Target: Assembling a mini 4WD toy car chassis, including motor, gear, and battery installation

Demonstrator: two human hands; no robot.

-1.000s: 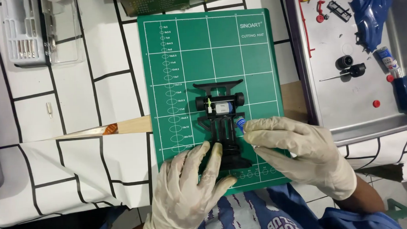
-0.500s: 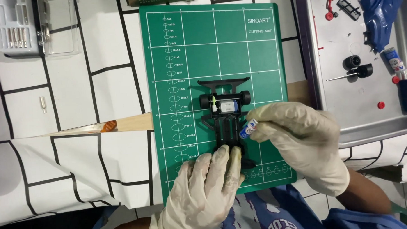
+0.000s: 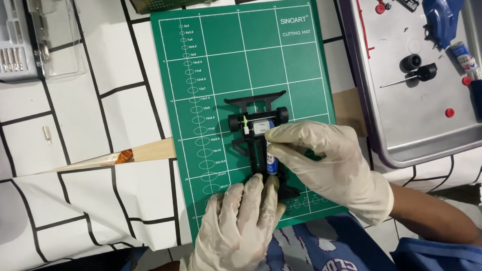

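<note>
A white surface (image 3: 85, 119) with black lines carries a green cutting mat (image 3: 217, 61), where a black plastic toy-car chassis (image 3: 256, 145) lies. The gloved left hand (image 3: 239, 226) presses its fingers on the chassis's near end; the gloved right hand (image 3: 327, 164) pinches a small blue battery (image 3: 271, 162) against the chassis's middle.

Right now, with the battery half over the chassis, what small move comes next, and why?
Probably press the small battery down into the black chassis. The right hand pinches it over the middle, and the left hand steadies the near end.
</note>
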